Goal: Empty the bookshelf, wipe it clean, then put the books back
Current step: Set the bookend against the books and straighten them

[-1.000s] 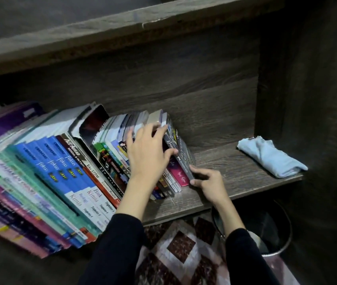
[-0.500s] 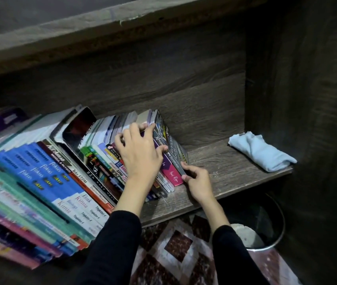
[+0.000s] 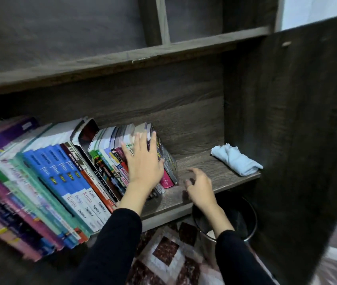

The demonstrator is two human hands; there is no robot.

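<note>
A long row of books leans to the left on the dark wooden shelf, filling its left and middle. My left hand lies flat with straight fingers against the spines of the small books at the row's right end. My right hand hovers just right of the last book, a grey and pink one, with loosely curled fingers that hold nothing. A folded light blue cloth lies at the shelf's far right end.
The bookcase's side panel rises on the right, and an upper shelf board runs overhead. Below the shelf stands a dark round bin with paper inside, on a patterned floor covering.
My right hand has let go of the last book's lower edge and drawn back to the right. My left hand's fingers have straightened on the spines. The view has tilted upward.
</note>
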